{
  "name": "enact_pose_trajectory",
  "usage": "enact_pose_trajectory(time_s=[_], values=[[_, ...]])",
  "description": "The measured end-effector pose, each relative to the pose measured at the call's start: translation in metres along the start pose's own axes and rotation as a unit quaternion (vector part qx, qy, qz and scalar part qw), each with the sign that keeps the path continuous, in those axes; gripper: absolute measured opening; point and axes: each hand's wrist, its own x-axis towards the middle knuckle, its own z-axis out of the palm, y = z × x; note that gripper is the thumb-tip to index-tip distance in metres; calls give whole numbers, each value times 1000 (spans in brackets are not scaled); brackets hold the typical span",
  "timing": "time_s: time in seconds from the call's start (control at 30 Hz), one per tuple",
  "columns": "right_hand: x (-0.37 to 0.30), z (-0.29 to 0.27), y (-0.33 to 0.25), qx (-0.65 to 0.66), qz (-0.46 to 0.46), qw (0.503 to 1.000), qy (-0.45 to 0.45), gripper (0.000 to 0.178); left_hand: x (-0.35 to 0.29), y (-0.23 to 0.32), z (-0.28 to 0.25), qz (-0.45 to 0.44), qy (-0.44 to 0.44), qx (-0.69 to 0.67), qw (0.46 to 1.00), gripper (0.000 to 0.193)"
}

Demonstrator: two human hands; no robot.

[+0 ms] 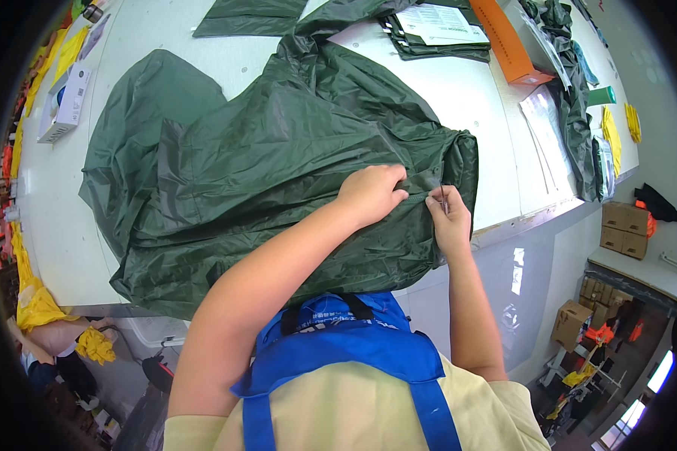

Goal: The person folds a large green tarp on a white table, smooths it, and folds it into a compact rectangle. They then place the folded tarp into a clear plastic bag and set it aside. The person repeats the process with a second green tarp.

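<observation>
A dark green, shiny waterproof garment (263, 143), like a raincoat, is spread in loose folds over the white table. My left hand (372, 197) lies on its right part, fingers bent and closed on a fold of the fabric. Close to the garment's right end, my right hand (450, 218) pinches the fabric edge between thumb and fingers. A thin dark strip shows at these fingertips; I cannot make out what it is. Between the two hands runs a narrow ridged band, perhaps a zipper.
The white table (60, 225) carries a folded green piece (248, 16), a stack of packed green items with a paper sheet (440, 24), an orange box (508, 45) and a small white box (66, 104). Cardboard boxes (624, 228) stand at the right. Another person's arm (49, 334) shows lower left.
</observation>
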Motion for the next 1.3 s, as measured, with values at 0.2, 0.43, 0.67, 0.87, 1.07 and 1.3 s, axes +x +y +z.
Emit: enact_pose_trajectory(time_s=[0.2, 0.43, 0.67, 0.87, 1.07, 1.3], values=[[5, -4, -5, 129, 173, 976, 13, 9, -2, -12, -2, 48, -12, 23, 999, 19], [19, -21, 1, 176, 275, 940, -100, 24, -6, -9, 3, 48, 5, 63, 997, 13], [11, -47, 5, 67, 205, 969, -121, 37, 2, 1, 25, 160, 67, 91, 981, 37], [29, -59, 18, 120, 249, 949, -150, 18, 1, 14, 44, 238, 42, 133, 961, 20], [33, -42, 27, 94, 253, 956, -117, 21, -7, 2, 69, 216, 14, 169, 962, 20], [34, -32, 21, 44, 250, 958, -137, 26, -19, -13, 79, 149, -17, 181, 972, 32]])
